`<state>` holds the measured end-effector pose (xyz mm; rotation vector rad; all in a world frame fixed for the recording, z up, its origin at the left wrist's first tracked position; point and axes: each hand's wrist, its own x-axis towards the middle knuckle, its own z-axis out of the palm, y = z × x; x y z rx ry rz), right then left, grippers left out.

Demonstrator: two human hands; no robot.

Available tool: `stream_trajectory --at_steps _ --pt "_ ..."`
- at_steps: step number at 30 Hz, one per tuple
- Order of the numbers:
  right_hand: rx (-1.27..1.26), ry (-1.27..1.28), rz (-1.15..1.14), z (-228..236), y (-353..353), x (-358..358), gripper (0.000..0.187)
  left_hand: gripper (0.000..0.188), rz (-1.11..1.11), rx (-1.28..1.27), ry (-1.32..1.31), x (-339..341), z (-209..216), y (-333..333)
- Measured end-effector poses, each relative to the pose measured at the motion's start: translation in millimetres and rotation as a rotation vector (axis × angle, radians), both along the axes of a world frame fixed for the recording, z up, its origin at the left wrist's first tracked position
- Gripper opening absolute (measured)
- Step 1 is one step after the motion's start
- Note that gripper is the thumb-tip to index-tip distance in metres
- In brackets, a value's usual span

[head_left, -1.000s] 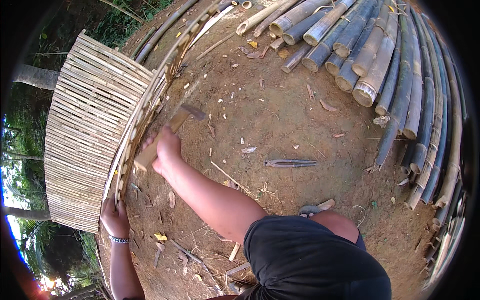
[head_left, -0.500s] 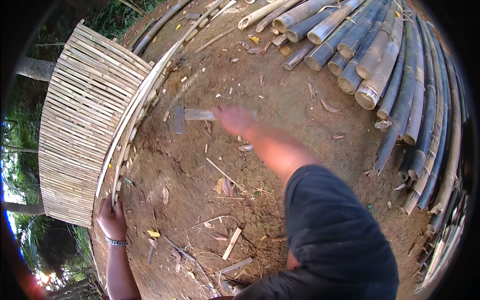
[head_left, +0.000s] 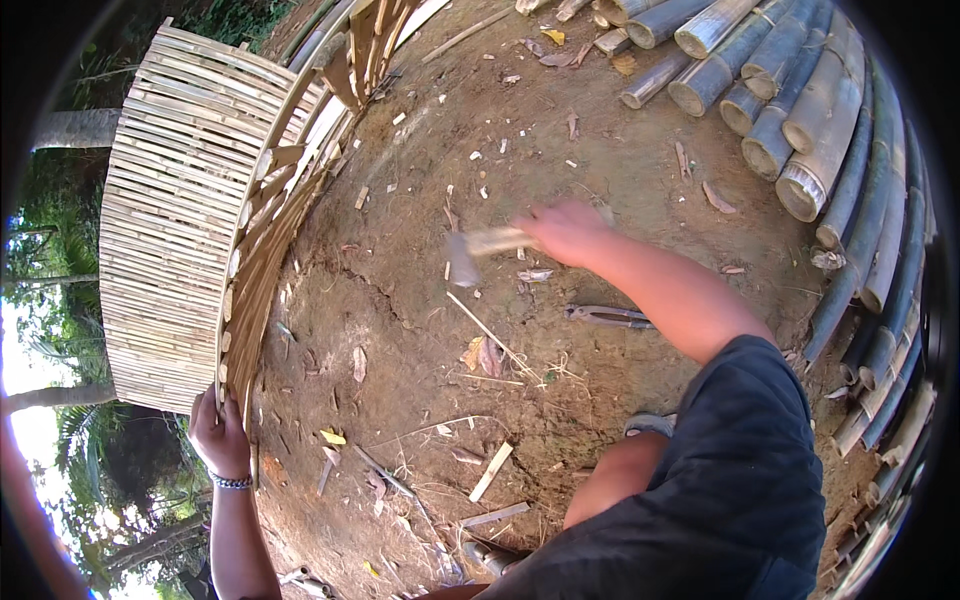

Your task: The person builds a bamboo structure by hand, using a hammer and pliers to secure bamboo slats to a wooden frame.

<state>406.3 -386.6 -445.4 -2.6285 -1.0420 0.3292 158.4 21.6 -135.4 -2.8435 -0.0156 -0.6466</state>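
Observation:
My left hand (head_left: 219,436), a chain bracelet at its wrist, is closed around the near end of a long bamboo strip (head_left: 232,290) along the edge of a slatted bamboo panel (head_left: 170,220). Fanned split pieces show between that strip and the ground. Toward the middle, my right hand (head_left: 572,230) grips the wooden handle of a hatchet (head_left: 497,240), held apart from the panel. Its flat metal head is slightly blurred, so the exact shape is hard to read.
A pair of pliers (head_left: 608,316) lies on the bare dirt (head_left: 400,330) below my right forearm. Stacked bamboo poles (head_left: 800,185) line the right side. A short flat bamboo piece (head_left: 491,472), dry leaves and chips are scattered around. Tree trunks (head_left: 75,128) stand beyond the panel.
The hatchet and my right hand have moved right, away from the panel. The strips at the panel's edge now show fanned apart. Pliers have come into sight. My left hand keeps its hold.

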Motion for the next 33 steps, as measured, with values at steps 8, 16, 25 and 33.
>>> stream_trajectory --at_steps 8,16,25,33 --pt "-0.026 -0.169 -0.28 -80 -75 -66 0.04 0.015 -0.03 0.069 -0.012 1 4 3" --pt "0.026 -0.005 -0.207 -88 -91 -157 0.049 0.011 0.075 0.023 0.041 -24 41 19" --pt "0.176 0.144 -0.308 -75 -67 -165 0.042 0.015 -0.019 0.014 0.011 -60 68 24" --pt "0.844 0.988 -0.242 27 54 -121 0.052 0.02 -0.048 0.01 0.005 -77 60 10"
